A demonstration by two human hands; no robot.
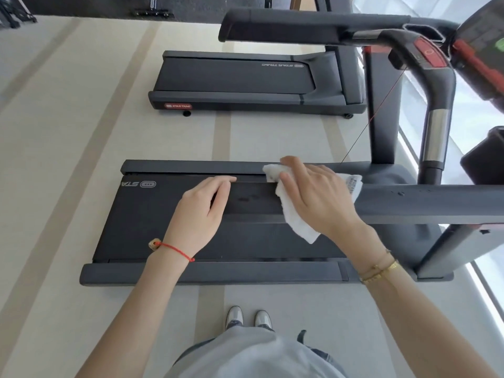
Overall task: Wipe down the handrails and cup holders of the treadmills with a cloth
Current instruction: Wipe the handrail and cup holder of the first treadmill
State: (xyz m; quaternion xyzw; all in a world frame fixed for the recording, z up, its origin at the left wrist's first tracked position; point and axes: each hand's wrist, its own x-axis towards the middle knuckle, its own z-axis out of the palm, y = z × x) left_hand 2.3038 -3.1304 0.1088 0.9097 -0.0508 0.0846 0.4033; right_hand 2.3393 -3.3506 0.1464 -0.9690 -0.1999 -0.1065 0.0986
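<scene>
I stand beside a dark grey treadmill (163, 222) and look down on its belt. Its near handrail (422, 203) runs in from the right as a thick dark bar. My right hand (319, 197) presses a crumpled white cloth (289, 214) onto this rail, and part of the cloth hangs down over the near side. To the left of that, my left hand (201, 208) lies over the free end of the same rail, fingers across the top and thumb on the near side. The far handrail (300, 25) crosses the top of the view.
A curved front grip with a red button panel (428, 55) and a chrome section (433, 137) stands at the right. A second treadmill (245, 80) lies beyond on the striped beige floor. Windows line the right edge. My grey shoes (248, 317) are just short of the treadmill's side rail.
</scene>
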